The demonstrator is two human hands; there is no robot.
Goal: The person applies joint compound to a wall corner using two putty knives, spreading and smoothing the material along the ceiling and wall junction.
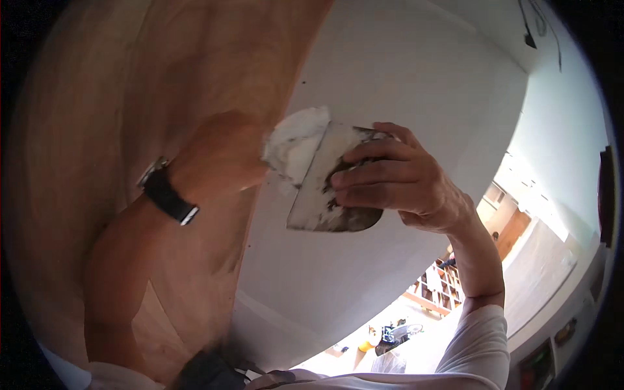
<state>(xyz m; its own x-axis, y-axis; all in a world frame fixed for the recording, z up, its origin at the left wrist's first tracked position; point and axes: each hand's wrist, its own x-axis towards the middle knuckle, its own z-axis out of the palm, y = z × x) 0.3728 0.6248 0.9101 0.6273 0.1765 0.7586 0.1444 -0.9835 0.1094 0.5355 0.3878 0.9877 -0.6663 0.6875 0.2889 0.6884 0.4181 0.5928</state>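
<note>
My right hand (396,175) grips a flat scraper blade (312,198), with the fingers spread across its face and the thumb out of sight. Dark smears and white residue cover the blade, which has a straight left edge and a rounded lower right corner. Against that straight edge sits a lump of white putty-like paste (299,143). My left hand (227,149) is closed just left of the paste, its back toward me and blurred. Whatever its fingers hold is hidden. A watch with a black strap (170,195) circles the left wrist.
A brown wood-like panel (78,130) fills the left side, meeting a large pale grey board (416,78) behind my hands. Black cables (530,39) hang at the upper right. Low on the right are a wooden rack (439,292) and assorted items on a bright floor.
</note>
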